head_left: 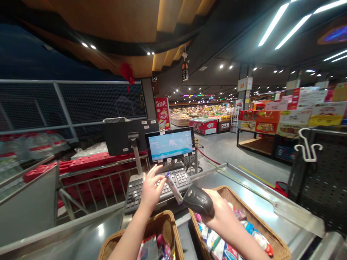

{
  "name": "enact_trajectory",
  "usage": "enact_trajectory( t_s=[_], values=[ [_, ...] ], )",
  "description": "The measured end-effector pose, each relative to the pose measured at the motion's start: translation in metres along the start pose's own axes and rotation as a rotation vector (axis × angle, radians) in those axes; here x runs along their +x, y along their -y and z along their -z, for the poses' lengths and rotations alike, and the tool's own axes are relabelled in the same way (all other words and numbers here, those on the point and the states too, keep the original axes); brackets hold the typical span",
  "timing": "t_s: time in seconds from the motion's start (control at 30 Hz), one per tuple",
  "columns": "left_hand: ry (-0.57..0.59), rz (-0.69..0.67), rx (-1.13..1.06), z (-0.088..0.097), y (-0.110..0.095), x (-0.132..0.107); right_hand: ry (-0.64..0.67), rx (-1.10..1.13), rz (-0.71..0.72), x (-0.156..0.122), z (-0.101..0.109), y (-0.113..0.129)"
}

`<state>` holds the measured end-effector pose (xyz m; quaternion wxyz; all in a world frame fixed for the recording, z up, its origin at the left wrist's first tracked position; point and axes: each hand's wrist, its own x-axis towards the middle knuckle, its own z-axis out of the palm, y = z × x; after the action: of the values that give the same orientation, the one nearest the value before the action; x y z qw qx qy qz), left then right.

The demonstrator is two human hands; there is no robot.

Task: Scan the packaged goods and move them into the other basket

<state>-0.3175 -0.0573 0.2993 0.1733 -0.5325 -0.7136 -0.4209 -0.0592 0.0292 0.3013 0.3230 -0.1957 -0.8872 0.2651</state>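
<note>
My left hand (150,189) holds a slim tube-shaped packet (174,189) pinched between thumb and fingers, above the till keyboard (159,186). My right hand (218,213) is closed round a black handheld barcode scanner (198,200), whose head points left toward the packet. Below my left arm stands a wicker basket (162,220) with a few packets in it. Under my right arm a second wicker basket (267,233) holds several colourful packets. A lit touch screen (170,144) stands behind the keyboard.
A steel checkout counter (244,180) runs to the right. A second monitor's back (121,137) and metal railings (94,177) stand to the left. A black pegboard rack with white hooks (309,148) stands at right. Shop aisles and stacked boxes (284,115) lie beyond.
</note>
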Motion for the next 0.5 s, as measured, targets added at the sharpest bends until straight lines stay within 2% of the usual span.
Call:
enact_trajectory(
  t_s=[0.3,0.5],
  values=[
    [0.005,0.110,0.013,0.028,0.026,-0.037,0.061,0.051,0.081,0.000,-0.023,0.008],
    [-0.012,0.214,0.043,0.045,0.055,-0.077,0.103,0.076,0.089,0.001,-0.041,0.020]
  ],
)
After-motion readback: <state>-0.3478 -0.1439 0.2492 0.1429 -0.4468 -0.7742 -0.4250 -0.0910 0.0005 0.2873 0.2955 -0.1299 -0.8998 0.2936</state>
